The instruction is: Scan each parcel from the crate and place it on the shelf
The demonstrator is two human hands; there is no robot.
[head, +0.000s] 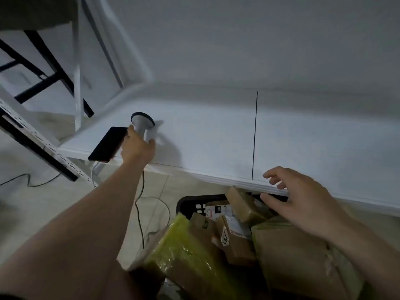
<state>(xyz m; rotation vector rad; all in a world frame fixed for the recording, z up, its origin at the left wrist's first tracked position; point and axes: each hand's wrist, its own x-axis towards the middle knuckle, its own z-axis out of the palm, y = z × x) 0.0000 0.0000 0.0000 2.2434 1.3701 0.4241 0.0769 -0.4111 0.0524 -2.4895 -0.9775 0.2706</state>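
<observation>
Parcels point(303, 256) in crate point(188, 204); right hand point(303, 200) spread above; left hand point(138, 148) grips scanner point(142, 122), head away.

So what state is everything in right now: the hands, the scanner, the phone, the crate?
Scanner: held in the left hand, over the shelf.
Left hand: grips the scanner's handle.
Right hand: open, fingers spread, holding nothing, above the crate.
Phone: screen dark, lying at the shelf's front edge.
Crate: piled with wrapped parcels.

Matt white shelf point(216, 137), glossy black phone point(107, 144), taped brown cardboard parcels point(298, 252), black plastic crate point(190, 203).
</observation>
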